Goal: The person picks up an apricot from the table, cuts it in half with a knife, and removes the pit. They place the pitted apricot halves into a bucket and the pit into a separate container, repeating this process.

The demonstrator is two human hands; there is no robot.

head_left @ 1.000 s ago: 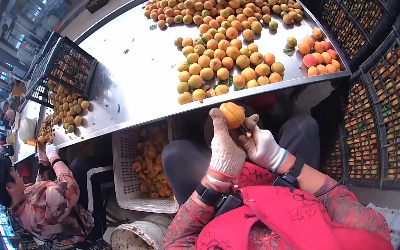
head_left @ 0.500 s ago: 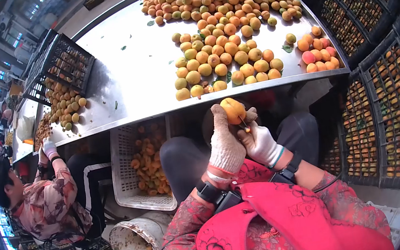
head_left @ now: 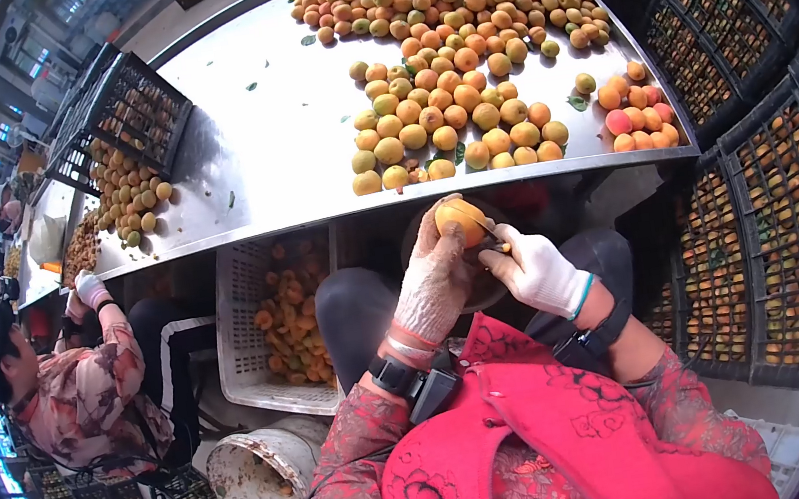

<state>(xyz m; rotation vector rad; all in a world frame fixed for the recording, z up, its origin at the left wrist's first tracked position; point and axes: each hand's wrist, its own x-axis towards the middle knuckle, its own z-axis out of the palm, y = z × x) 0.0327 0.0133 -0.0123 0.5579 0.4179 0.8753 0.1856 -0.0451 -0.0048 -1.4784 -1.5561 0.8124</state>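
Over my lap, just below the table's front edge, my left hand (head_left: 436, 270) in a knit glove is closed around an orange-yellow apricot (head_left: 459, 220). A cut line shows on the fruit's skin. My right hand (head_left: 540, 271), gloved in white, grips a small knife (head_left: 503, 247); its thin blade lies against the right side of the apricot. Most of the knife is hidden by the fingers. Several whole apricots (head_left: 440, 98) spread across the metal table (head_left: 277, 165) beyond both hands.
A white crate (head_left: 236, 347) of apricot halves stands left of my knee, with a stained white bucket (head_left: 263, 479) nearer me. Black crates of apricots (head_left: 787, 239) are stacked at right. A co-worker (head_left: 85, 392) sits at left near a tipped black crate (head_left: 134, 113).
My left hand has turned the apricot, and its fingers now wrap over the top. My right hand has rotated with the knife, its back now facing up.
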